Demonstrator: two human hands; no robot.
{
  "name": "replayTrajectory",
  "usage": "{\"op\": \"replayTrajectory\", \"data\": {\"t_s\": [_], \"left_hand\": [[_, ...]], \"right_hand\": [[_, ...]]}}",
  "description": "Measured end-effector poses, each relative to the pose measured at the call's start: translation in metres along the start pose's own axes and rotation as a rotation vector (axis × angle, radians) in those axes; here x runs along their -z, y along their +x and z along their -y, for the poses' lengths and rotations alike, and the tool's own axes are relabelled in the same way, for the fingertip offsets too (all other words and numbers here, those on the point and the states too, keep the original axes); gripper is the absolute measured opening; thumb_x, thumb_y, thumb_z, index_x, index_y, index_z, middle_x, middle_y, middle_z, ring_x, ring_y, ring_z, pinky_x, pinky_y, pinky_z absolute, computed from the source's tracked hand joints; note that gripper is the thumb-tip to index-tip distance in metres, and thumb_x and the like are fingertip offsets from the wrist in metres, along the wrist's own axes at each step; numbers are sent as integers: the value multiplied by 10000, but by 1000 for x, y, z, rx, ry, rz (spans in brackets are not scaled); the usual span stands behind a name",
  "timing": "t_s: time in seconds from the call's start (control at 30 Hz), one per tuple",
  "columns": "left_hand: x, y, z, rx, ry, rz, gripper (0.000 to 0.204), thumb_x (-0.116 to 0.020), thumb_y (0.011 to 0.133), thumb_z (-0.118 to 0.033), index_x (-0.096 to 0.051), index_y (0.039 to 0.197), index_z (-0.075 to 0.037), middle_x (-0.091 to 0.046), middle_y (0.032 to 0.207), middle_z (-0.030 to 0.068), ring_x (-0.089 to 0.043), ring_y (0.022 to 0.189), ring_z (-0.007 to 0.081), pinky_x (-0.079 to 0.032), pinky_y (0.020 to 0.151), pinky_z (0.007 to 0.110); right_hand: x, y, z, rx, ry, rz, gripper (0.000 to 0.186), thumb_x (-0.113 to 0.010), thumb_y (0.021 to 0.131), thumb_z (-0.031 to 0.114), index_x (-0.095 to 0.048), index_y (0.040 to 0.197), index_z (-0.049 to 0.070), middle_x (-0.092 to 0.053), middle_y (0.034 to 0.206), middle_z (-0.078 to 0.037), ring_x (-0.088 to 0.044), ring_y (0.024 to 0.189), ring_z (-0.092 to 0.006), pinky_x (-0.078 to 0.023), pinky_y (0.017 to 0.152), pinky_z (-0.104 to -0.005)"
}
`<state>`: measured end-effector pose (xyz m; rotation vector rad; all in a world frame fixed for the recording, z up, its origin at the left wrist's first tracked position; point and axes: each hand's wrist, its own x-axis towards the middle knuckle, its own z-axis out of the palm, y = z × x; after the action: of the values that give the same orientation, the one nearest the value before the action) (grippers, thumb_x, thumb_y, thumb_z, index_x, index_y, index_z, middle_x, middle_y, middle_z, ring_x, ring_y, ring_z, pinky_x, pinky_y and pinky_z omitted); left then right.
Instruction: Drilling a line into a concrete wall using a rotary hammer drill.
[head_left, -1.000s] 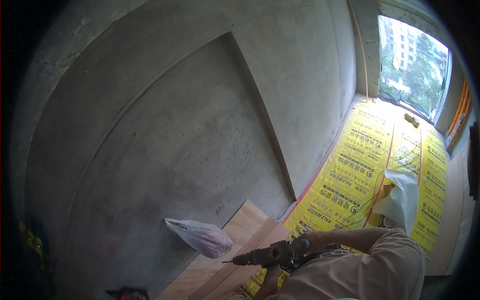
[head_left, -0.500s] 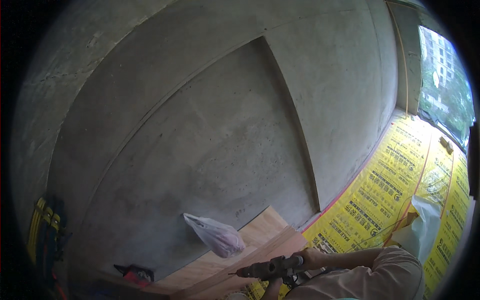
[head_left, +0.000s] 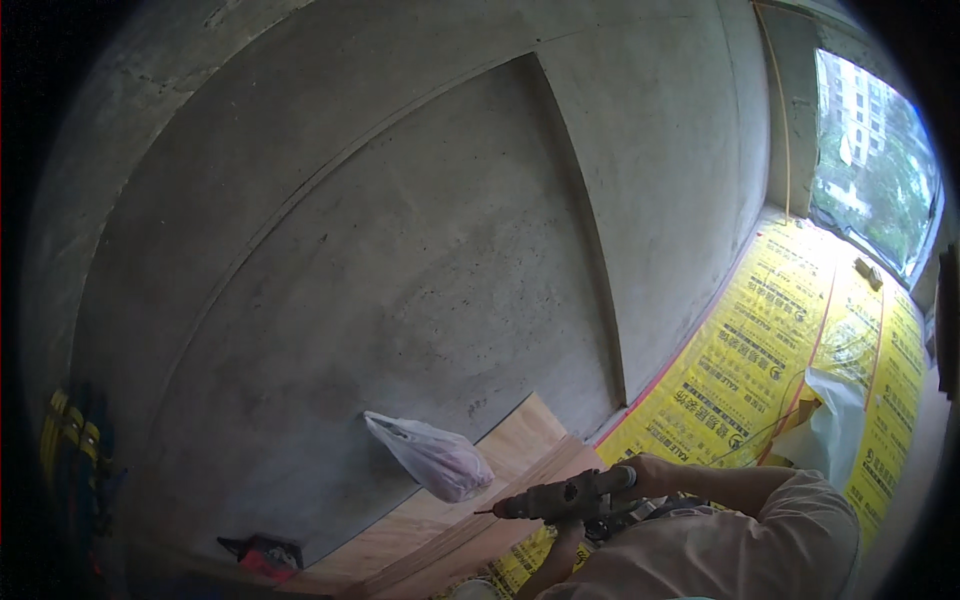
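Drill (head_left: 560, 500): dark, dusty body, low and right of centre in the view, held in front of the torso, roughly level. Its thin bit (head_left: 484, 512) points left, toward the boards; whether the tip touches anything cannot be told from this angle.

Right hand (head_left: 648, 474): closed around the rear grip of the drill, fingers curled and pressed to it; some fingertips hidden. Forearm comes in from the right, out of a loose beige sleeve (head_left: 815, 500).

Left hand (head_left: 569, 530): up against the underside of the drill, mostly masked by the tool body. Finger spread cannot be told. Forearm rises from the lower edge.

Beyond the bit: pale wooden boards (head_left: 525, 430), running in a slanting band along the foot of a grey concrete wall (head_left: 330, 300). A whitish plastic bag (head_left: 435, 460), bulging at its lower end, overlaps the boards; its narrow top lies toward the wall. Near the boards' lower-left end, a black-and-red object (head_left: 268, 560), kind unclear. At the far left, yellow-and-dark items (head_left: 75, 440), too dim to identify.

Right side: yellow printed floor sheeting (head_left: 740, 370) with a crumpled white sheet (head_left: 838, 415) on it. Upper right: bright window (head_left: 870, 150), small block (head_left: 868, 272) near its foot.
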<state>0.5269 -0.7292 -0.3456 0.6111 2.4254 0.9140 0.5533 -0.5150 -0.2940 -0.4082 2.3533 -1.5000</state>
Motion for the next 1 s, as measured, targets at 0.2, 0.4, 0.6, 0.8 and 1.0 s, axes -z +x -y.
{"op": "replayTrajectory", "data": {"t_s": [0.2,0.4,0.6,0.8,1.0], "left_hand": [[-62,37,122,-84,12,-93,230,-594,905,-290,-596,1058,-119,-623,1023,62,-576,983,221,-445,894,379],[-65,34,108,-277,-455,-365,182,-614,875,-285,-588,924,-112,-607,880,36,-572,842,211,-463,794,375],[-62,63,106,-288,-269,-410,223,-619,871,-298,-578,973,-104,-606,920,49,-576,868,224,-465,802,376],[-66,59,131,-297,-117,-440,270,-625,867,-311,-568,1023,-97,-604,960,62,-580,894,237,-466,810,377],[-76,68,144,-312,39,-453,321,-630,863,-323,-557,1072,-90,-602,1000,75,-585,919,250,-468,818,378]], "right_hand": [[-12,9,13,21,-119,72,394,-757,755,233,-653,1114,110,-704,1007,-118,-675,940,-276,-515,846,-398],[-14,22,-8,148,-87,99,419,-749,756,237,-637,1138,108,-695,1037,-129,-667,959,-285,-510,857,-398],[-5,24,-4,144,-6,187,393,-741,779,257,-637,1113,78,-693,1017,-138,-666,933,-258,-510,848,-393],[4,18,16,123,-8,165,359,-732,797,274,-640,1075,66,-695,990,-144,-672,915,-274,-514,817,-396],[-1,21,1,202,61,161,377,-739,809,299,-634,1086,66,-691,1013,-147,-669,933,-274,-515,830,-391]]}}
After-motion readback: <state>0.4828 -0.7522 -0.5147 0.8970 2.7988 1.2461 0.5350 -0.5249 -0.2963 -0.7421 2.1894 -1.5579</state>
